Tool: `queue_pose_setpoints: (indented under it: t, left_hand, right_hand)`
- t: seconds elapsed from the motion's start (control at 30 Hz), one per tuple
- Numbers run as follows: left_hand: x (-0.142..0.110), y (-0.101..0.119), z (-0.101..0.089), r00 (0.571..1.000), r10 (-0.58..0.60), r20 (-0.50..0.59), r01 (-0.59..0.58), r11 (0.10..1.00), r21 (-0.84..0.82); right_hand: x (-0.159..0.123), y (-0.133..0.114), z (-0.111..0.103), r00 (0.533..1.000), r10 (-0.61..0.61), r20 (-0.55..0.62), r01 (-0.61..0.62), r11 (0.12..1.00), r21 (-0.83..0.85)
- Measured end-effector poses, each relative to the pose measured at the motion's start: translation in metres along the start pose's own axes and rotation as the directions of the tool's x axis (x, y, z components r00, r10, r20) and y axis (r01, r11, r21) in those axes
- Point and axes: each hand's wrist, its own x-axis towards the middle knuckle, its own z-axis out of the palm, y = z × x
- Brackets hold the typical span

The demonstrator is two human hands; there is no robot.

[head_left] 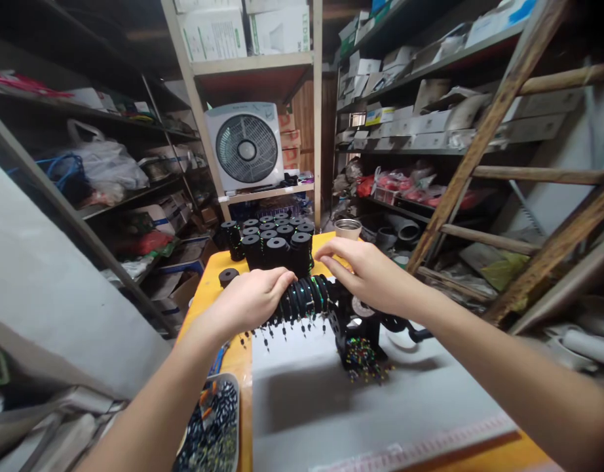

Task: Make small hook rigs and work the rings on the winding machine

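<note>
Both hands, left hand (pixel 250 298) and right hand (pixel 368 275), pinch the row of black spools (pixel 306 298); next they need a firm, even squeeze.

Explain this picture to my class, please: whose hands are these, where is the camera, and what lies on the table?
The one picture comes from a camera worn on a person's head, looking forward and down, so the two bare arms belong to the wearer. There is no machine at work. The left hand and the right hand both rest on a row of black spools lying on their sides, pressed together between the hands. Behind them stand stacks of upright black spools on a yellow table. A grey mat covers the near part. A tray of small dark parts sits at the lower left. A white fan and cluttered shelves fill the storeroom behind.
</note>
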Motion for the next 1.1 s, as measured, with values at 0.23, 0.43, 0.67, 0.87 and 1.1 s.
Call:
queue_pose_setpoints:
  t: [0.23,0.43,0.67,0.87,1.1]
  left_hand:
    - [0.006,-0.003,-0.001,1.0,-0.002,0.027,0.002,1.0,-0.004]
    - [0.003,-0.002,0.0,1.0,-0.023,0.007,0.023,1.0,-0.013]
    - [0.002,-0.002,0.001,0.999,-0.043,-0.008,0.042,0.999,-0.024]
    - [0.001,-0.002,0.0,0.999,-0.054,-0.002,0.054,0.998,-0.035]
    - [0.002,-0.004,0.002,0.998,-0.056,0.003,0.056,0.998,-0.039]
  right_hand:
    - [-0.055,-0.011,0.024,0.959,-0.105,-0.265,0.101,0.994,-0.03]
    - [-0.057,-0.013,0.053,0.869,-0.219,-0.444,0.148,0.971,-0.188]
    - [-0.051,-0.018,0.057,0.857,-0.239,-0.456,0.065,0.929,-0.365]
    - [-0.06,-0.018,0.049,0.9,-0.245,-0.361,0.131,0.941,-0.311]
    - [-0.068,-0.022,0.045,0.914,-0.228,-0.335,0.19,0.971,-0.142]
